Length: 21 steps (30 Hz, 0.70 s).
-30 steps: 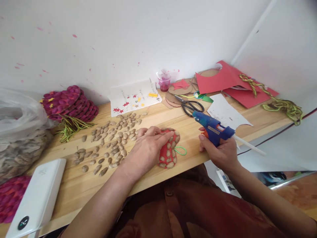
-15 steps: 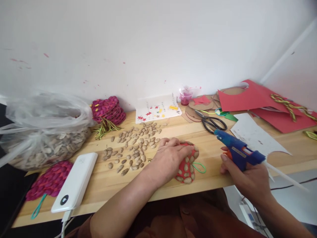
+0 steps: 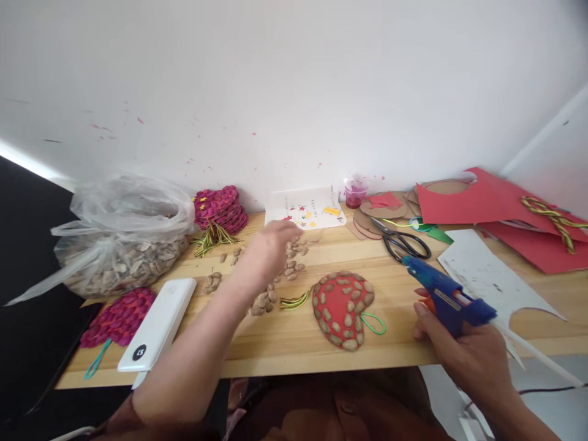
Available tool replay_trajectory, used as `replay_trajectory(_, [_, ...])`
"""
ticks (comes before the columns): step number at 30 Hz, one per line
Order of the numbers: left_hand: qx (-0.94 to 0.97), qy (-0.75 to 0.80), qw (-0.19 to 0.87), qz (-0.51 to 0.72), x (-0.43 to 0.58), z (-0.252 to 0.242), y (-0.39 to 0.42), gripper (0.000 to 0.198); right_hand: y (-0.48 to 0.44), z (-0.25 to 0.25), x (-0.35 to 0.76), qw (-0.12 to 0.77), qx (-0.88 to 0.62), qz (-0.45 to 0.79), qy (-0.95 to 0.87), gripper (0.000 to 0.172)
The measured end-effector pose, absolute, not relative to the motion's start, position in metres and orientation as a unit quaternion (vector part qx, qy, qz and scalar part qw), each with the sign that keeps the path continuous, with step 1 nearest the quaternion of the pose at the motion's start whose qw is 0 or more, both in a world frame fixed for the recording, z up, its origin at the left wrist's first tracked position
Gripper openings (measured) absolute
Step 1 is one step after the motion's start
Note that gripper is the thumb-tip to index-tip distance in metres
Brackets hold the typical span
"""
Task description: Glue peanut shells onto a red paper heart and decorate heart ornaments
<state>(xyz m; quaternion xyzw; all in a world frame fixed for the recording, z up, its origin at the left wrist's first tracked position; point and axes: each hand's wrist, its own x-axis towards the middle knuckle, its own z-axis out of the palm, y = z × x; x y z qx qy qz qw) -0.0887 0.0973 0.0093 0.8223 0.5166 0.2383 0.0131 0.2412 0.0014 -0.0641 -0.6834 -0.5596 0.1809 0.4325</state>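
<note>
My right hand point(image 3: 463, 343) is wrapped round the handle of a blue glue gun point(image 3: 443, 294), its nozzle pointing up and left, a white glue stick out of its back. My left hand point(image 3: 269, 248) hovers over scattered tan nut shells point(image 3: 264, 301); its fingers are smeared by motion, and any hold is hidden. Between my hands lies a red heart point(image 3: 337, 300) with shells along its rim and more inside, part of the red bare. A green cord loop point(image 3: 374, 323) sticks out at its right, a yellow-green tassel point(image 3: 296, 300) at its left.
Left are a plastic bag of shells point(image 3: 124, 263), a white power bank point(image 3: 158, 324), a purple shell heart point(image 3: 119, 315) and a stack of similar pieces point(image 3: 220, 208). Behind are a star sticker sheet point(image 3: 278, 199) and a pink cup point(image 3: 355, 195); right, scissors point(image 3: 404, 242) and red card point(image 3: 450, 205).
My left hand has left the red heart and moved up and left over the loose shells. My right hand still holds the glue gun. The view has shifted slightly.
</note>
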Motion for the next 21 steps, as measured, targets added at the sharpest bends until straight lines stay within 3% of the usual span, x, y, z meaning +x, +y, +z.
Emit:
replay_trajectory(6, [0.785, 0.611, 0.035, 0.102, -0.156, 0.003, 0.149, 0.058, 0.000, -0.068, 0.244, 0.426, -0.694, 0.211, -0.541, 0.027])
replay_trajectory(21, [0.793, 0.598, 0.093, 0.066, -0.169, -0.027, 0.179, 0.059, -0.002, -0.078, 0.246, 0.435, -0.700, 0.247, -0.509, 0.027])
